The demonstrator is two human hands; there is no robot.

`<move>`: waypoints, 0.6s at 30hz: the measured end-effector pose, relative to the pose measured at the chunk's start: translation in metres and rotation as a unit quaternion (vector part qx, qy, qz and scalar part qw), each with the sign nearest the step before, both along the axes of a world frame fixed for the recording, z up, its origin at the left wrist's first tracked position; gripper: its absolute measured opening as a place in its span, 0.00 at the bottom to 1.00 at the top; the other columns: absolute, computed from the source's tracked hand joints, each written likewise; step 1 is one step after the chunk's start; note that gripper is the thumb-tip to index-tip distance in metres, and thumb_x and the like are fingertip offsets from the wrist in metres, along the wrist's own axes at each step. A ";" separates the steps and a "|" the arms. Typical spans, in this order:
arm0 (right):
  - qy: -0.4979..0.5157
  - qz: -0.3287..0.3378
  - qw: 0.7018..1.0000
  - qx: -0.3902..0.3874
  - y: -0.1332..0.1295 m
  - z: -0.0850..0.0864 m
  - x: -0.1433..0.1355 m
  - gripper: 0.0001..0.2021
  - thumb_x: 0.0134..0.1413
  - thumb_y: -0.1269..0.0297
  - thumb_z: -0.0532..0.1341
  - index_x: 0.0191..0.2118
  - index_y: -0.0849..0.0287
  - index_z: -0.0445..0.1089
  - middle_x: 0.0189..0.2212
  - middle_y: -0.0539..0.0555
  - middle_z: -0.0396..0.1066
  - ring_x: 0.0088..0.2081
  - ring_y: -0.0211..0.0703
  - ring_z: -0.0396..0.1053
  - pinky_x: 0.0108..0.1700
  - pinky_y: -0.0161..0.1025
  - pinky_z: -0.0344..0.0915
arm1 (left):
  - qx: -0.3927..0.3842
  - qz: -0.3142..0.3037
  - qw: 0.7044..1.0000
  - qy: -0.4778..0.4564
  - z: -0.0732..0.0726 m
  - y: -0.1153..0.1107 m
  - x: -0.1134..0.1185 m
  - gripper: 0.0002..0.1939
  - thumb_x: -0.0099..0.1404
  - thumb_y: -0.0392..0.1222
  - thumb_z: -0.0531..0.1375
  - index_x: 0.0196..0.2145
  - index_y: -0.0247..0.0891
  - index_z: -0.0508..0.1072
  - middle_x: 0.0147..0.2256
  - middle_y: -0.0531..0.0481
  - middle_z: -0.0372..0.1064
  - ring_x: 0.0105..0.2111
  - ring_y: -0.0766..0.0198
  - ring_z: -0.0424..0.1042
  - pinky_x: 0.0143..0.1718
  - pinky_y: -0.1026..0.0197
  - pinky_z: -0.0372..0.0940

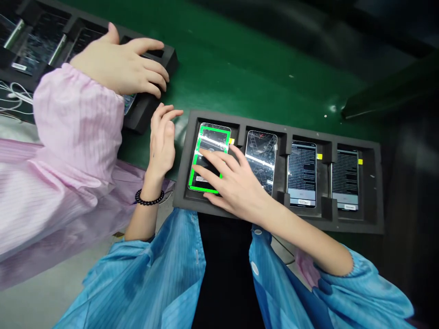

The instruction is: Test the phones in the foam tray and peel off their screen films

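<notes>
My right hand [230, 180] lies over the leftmost smartphone [209, 137], its fingers spread across a dark screen edged with a bright green frame. That phone rests in the first compartment of a black foam tray [291, 125]. Just left of the tray, my left hand [163, 141] is raised with its fingers loosely apart, holding nothing. Partly behind my right hand, a second smartphone [261, 151] shows a dark patterned screen. Two more phones sit farther right, a third smartphone [302, 169] and a fourth smartphone [345, 176], both with lines of text and a grey band below.
A co-worker's hand [120, 64] in a pink sleeve [80, 109] reaches over another black tray [168, 61] of phones at upper left. White cables [17, 93] lie beside it. Both trays stand on a green table [240, 59]. A dark green post [387, 91] juts in at right.
</notes>
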State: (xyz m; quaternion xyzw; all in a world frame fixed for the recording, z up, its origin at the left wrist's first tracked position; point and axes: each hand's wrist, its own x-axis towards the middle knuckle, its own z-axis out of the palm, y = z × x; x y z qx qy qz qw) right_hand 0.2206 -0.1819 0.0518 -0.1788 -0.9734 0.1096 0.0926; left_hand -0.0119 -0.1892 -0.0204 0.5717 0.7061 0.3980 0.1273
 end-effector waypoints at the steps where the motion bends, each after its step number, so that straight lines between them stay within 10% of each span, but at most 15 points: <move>1: -0.011 0.006 1.000 -0.007 0.000 -0.002 -0.004 0.30 0.60 0.61 0.67 0.65 0.62 0.63 0.69 0.67 0.59 0.65 0.58 0.61 0.71 0.66 0.50 | 0.004 0.001 1.000 -0.005 0.000 0.000 0.000 0.38 0.75 0.63 0.33 0.58 0.35 0.69 0.63 0.47 0.61 0.71 0.58 0.51 0.71 0.45 0.51; 18: -0.005 0.073 0.997 0.012 -0.010 -0.014 0.002 0.13 0.68 0.67 0.57 0.53 0.56 0.74 0.69 0.61 0.60 0.65 0.51 0.63 0.71 0.67 0.53 | 0.030 0.000 0.999 -0.035 -0.002 -0.003 0.001 0.28 0.74 0.65 0.41 0.56 0.55 0.72 0.62 0.48 0.63 0.71 0.57 0.52 0.73 0.47 0.50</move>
